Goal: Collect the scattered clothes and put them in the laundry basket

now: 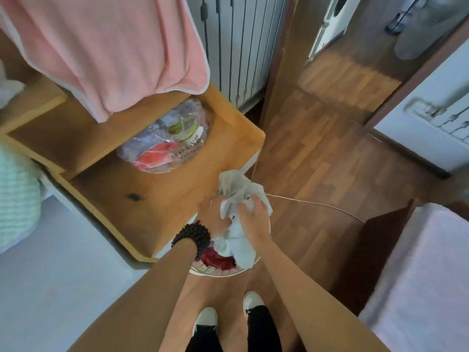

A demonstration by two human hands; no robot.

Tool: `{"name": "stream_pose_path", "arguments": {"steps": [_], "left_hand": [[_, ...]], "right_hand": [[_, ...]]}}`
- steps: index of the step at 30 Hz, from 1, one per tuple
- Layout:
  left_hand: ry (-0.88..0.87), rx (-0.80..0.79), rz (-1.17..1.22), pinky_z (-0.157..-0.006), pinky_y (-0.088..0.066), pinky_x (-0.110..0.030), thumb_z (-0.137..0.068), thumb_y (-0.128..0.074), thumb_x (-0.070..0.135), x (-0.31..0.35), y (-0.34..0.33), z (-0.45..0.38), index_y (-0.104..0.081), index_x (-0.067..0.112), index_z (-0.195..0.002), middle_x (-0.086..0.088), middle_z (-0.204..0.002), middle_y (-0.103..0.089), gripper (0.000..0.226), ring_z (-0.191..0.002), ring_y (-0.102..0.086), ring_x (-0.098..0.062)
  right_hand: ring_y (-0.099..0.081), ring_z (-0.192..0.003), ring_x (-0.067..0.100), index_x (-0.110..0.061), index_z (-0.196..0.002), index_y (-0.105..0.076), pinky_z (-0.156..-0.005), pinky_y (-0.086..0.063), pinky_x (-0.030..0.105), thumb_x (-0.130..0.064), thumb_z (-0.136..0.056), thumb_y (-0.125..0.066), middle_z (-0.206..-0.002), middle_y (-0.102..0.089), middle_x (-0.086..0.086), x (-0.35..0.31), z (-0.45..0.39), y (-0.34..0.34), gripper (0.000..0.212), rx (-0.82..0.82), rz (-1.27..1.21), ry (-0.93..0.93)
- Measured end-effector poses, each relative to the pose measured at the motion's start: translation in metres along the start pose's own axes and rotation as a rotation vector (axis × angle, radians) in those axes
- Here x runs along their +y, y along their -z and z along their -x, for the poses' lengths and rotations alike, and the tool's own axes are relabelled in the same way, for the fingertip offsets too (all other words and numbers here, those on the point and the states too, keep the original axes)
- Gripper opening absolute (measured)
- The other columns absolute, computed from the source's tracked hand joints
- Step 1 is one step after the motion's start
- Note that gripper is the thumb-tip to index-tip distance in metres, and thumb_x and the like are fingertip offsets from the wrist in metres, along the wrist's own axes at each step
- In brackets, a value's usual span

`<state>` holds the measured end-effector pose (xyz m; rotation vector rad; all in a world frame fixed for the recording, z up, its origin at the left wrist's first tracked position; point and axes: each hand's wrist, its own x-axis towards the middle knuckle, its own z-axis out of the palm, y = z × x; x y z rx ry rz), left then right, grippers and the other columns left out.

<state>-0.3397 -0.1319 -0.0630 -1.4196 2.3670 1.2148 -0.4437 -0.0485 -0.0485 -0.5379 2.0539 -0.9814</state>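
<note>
Hands, left hand (212, 214) and right hand (253, 219), both clenched on a pale garment (238, 196) at centre frame, bunching it over the laundry basket (223, 271) just below, where, I'd say, a trailing end could drape over the rim

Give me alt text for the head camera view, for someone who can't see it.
Both hands, left hand and right hand, grip a bunched pale garment above a white laundry basket holding red clothes on a wooden floor. A pink cloth hangs over a wooden shelf unit to the left.
</note>
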Motion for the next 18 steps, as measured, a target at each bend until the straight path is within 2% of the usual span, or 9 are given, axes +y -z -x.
{"name": "stream_pose_path", "arguments": {"steps": [2,5,6,7,8,9,11,14,18], "left_hand": [[0.073,0.009,0.044,-0.114,-0.031,-0.042,-0.092,-0.059,0.016,-0.014,-0.008,-0.010,-0.041,0.018,-0.147,-0.011,-0.156,-0.029,0.058,-0.145,-0.027,-0.034],[0.174,0.038,0.118,-0.111,-0.037,-0.035,-0.093,-0.057,0.011,-0.032,-0.023,-0.018,-0.047,0.015,-0.142,-0.012,-0.155,-0.034,0.050,-0.141,-0.036,-0.030],[0.196,0.044,0.131,-0.105,-0.043,-0.027,-0.093,-0.056,0.010,-0.035,-0.027,-0.018,-0.048,0.014,-0.140,-0.014,-0.153,-0.037,0.049,-0.135,-0.045,-0.029],[0.224,0.036,0.147,-0.090,-0.047,-0.016,-0.092,-0.056,0.009,-0.036,-0.030,-0.017,-0.050,0.013,-0.139,-0.017,-0.148,-0.042,0.047,-0.122,-0.054,-0.027],[0.240,0.045,0.174,-0.074,-0.045,-0.010,-0.092,-0.055,0.009,-0.038,-0.035,-0.019,-0.051,0.014,-0.137,-0.019,-0.143,-0.045,0.046,-0.111,-0.059,-0.026],[0.250,0.039,0.182,-0.067,-0.041,-0.010,-0.092,-0.055,0.009,-0.036,-0.034,-0.016,-0.052,0.015,-0.137,-0.017,-0.141,-0.047,0.045,-0.109,-0.060,-0.027],[0.262,0.070,0.189,-0.076,-0.042,-0.020,-0.094,-0.053,0.010,-0.027,-0.033,-0.011,-0.049,0.016,-0.141,-0.012,-0.143,-0.044,0.047,-0.119,-0.055,-0.029],[0.246,0.115,0.177,-0.087,-0.047,-0.034,-0.095,-0.050,0.009,-0.008,-0.022,-0.002,-0.048,0.016,-0.142,-0.016,-0.141,-0.048,0.047,-0.121,-0.055,-0.035],[0.182,0.251,0.271,-0.094,-0.040,-0.024,-0.095,-0.054,0.009,0.027,0.018,0.017,-0.049,0.018,-0.141,-0.006,-0.145,-0.048,0.046,-0.128,-0.052,-0.023]], "right_hand": [[-0.059,-0.122,0.024,-0.019,-0.143,-0.051,-0.101,-0.049,0.039,-0.040,-0.091,-0.049,-0.134,-0.059,0.002,0.019,-0.022,-0.012,0.056,-0.064,0.001,-0.052],[-0.060,-0.113,0.026,-0.014,-0.151,-0.046,-0.102,-0.051,0.041,-0.026,-0.104,-0.043,-0.119,-0.063,0.008,0.034,-0.041,-0.017,0.049,-0.138,-0.005,-0.134],[-0.060,-0.115,0.030,-0.013,-0.152,-0.045,-0.105,-0.051,0.045,-0.024,-0.105,-0.042,-0.118,-0.064,0.011,0.039,-0.043,-0.014,0.048,-0.151,-0.003,-0.157],[-0.060,-0.122,0.032,-0.013,-0.153,-0.044,-0.107,-0.050,0.047,-0.023,-0.106,-0.042,-0.126,-0.064,0.015,0.041,-0.045,-0.011,0.048,-0.179,-0.003,-0.173],[-0.056,-0.132,0.033,-0.014,-0.153,-0.043,-0.110,-0.049,0.050,-0.024,-0.106,-0.042,-0.139,-0.060,0.016,0.043,-0.047,-0.008,0.048,-0.211,-0.006,-0.165],[-0.050,-0.141,0.031,-0.014,-0.154,-0.042,-0.113,-0.046,0.050,-0.024,-0.105,-0.043,-0.150,-0.053,0.014,0.043,-0.046,-0.004,0.049,-0.241,-0.006,-0.155],[-0.043,-0.148,0.025,-0.013,-0.155,-0.041,-0.117,-0.042,0.043,-0.022,-0.106,-0.044,-0.160,-0.045,0.007,0.043,-0.049,0.005,0.050,-0.298,0.010,-0.122],[-0.047,-0.143,0.018,-0.017,-0.154,-0.043,-0.105,-0.039,0.026,-0.019,-0.105,-0.050,-0.158,-0.046,0.001,0.030,-0.048,0.025,0.049,-0.324,0.034,-0.063],[-0.053,-0.134,0.010,-0.026,-0.146,-0.051,-0.104,-0.044,0.027,-0.019,-0.098,-0.059,-0.149,-0.053,-0.008,-0.009,-0.035,0.052,0.049,-0.271,0.004,0.081]]}}
